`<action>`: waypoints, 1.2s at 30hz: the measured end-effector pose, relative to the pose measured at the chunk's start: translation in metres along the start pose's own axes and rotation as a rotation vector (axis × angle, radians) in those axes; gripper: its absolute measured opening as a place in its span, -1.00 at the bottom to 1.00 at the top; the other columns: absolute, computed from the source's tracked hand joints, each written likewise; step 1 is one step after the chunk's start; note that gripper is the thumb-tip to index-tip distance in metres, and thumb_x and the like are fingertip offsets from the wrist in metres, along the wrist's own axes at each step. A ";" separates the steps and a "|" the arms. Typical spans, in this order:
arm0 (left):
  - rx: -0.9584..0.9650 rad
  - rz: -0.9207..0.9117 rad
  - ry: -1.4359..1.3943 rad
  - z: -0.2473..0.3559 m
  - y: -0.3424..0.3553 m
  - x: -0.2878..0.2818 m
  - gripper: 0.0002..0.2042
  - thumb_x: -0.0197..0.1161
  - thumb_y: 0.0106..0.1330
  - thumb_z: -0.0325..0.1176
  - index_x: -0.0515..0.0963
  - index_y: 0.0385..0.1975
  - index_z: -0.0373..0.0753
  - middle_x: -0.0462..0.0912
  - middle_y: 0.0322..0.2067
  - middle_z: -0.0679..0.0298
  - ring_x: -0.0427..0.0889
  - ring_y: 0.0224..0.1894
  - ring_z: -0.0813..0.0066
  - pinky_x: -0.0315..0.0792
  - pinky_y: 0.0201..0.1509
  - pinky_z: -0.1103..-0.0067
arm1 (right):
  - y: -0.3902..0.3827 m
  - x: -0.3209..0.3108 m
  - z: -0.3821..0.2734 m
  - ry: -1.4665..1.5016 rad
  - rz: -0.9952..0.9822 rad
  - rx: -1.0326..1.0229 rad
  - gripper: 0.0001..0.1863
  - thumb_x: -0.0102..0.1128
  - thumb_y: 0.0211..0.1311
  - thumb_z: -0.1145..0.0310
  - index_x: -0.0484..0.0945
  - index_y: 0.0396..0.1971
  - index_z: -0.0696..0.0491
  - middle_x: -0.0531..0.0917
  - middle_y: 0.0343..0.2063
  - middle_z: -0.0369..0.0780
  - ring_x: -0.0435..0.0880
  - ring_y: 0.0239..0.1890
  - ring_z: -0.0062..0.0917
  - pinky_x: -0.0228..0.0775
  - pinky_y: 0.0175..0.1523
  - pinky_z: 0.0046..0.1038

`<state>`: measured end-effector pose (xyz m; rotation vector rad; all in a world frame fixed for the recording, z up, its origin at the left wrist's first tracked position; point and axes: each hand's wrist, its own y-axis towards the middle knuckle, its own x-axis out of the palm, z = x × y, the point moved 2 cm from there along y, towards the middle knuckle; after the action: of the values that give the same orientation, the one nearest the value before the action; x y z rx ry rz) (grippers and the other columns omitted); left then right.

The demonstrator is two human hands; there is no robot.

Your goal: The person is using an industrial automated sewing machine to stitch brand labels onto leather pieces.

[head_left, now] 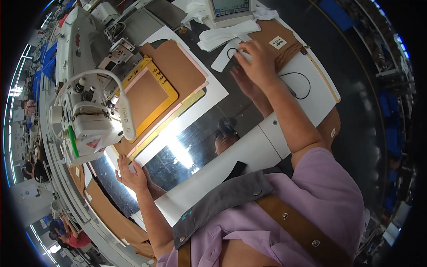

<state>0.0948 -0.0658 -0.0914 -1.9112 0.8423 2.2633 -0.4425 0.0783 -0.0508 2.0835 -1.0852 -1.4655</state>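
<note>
Brown sheet (187,66) lies on the worktop beside the sewing machine (93,127), its inner part showing inside a yellow frame (168,84); pink edging runs along its side. White board (215,91) lies under it, sticking out past the edge.

Left hand (133,175): at the near end of the frame, just beside the machine head. Fingers loosely spread, thumb apart from them, nothing seen in the grasp. Fingertips reach the near corner of the layered sheets; from my spot, can't tell whether they press or merely hover.

Right hand (258,62): far side of the worktop, over a white strip (221,61). Fingers bent, thumb and forefinger narrow, next to a thin black loop (228,51). Can't tell if either is pinched.

Farther out: more white strips (229,34) just beyond that hand; stacked brown pieces (289,46) to its right, black cord (310,84) curling nearer the wearer. Screen (230,6) at the back. Polished metal surface (200,133) between the hands, mirroring the person.
</note>
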 end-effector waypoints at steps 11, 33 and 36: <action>0.011 0.041 0.028 -0.014 -0.006 -0.001 -0.58 0.22 0.32 -0.28 0.58 0.18 -0.17 0.57 0.29 0.23 0.44 0.41 0.25 -0.03 0.53 0.14 | -0.023 -0.050 0.081 -0.285 -0.382 0.324 -0.73 0.45 0.19 0.16 0.68 -0.27 0.03 0.70 -0.24 -0.19 0.68 -0.09 -0.25 0.53 -0.03 -0.23; -0.410 -0.405 -1.306 0.145 -0.022 -0.029 -0.71 0.21 0.53 -0.27 0.64 0.06 -0.34 0.75 -0.10 0.14 0.72 -0.13 0.47 0.54 -0.10 0.62 | 0.001 -0.085 -0.018 0.076 -0.009 0.204 -0.84 0.24 0.42 0.36 0.66 -0.22 0.15 0.71 -0.27 -0.17 0.66 -0.26 -0.39 0.48 -0.11 -0.44; -0.553 -0.556 -1.776 0.179 -0.012 -0.014 -0.58 0.18 0.55 -0.26 0.42 0.28 -0.35 0.66 0.04 0.18 0.70 -0.05 0.50 0.56 -0.17 0.64 | -0.017 -0.029 -0.131 0.340 -0.334 -0.090 -0.93 0.32 0.23 0.47 0.59 -0.37 0.12 0.66 -0.33 -0.19 0.65 -0.30 -0.30 0.47 -0.16 -0.35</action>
<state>-0.0577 0.0271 -0.0681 0.3602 -0.5124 2.5570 -0.3212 0.0946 0.0067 2.4173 -0.5541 -1.2017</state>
